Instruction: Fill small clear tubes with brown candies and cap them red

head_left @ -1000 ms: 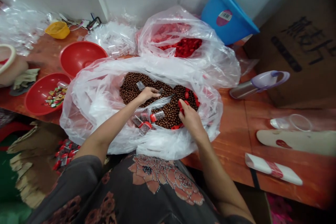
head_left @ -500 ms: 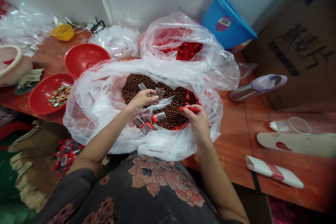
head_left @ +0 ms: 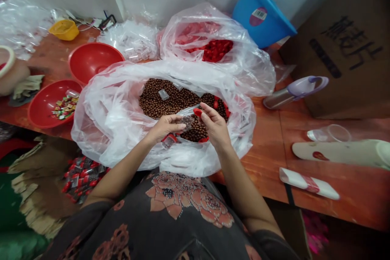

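Observation:
In the head view, my left hand [head_left: 167, 129] pinches a small clear plastic jar [head_left: 187, 122] that holds brown balls. My right hand [head_left: 217, 128] has a red cap [head_left: 197, 112] between thumb and fingers, slightly right of the jar and apart from it. Both hands are over a large open plastic bag [head_left: 106, 122] filled with brown chocolate-like balls [head_left: 164, 107]. Another clear jar [head_left: 163, 94] lies on the balls. Partly hidden by my left hand, a red-capped jar [head_left: 169, 141] rests at the near side. Loose red caps [head_left: 216, 103] lie at the bag's right.
Behind stands a bag of red caps [head_left: 217, 50] beside a blue bucket [head_left: 262, 12]. Clear jars [head_left: 131, 40] are heaped at the back. Red bowls [head_left: 96, 61] stand left; a steel bottle [head_left: 278, 98] and carton [head_left: 335, 48] stand right. Capped jars [head_left: 81, 178] lie below the table edge.
My right hand has moved left with the red cap, closer to the jar. My left hand has drawn the jar nearer to my body. The view has shifted slightly.

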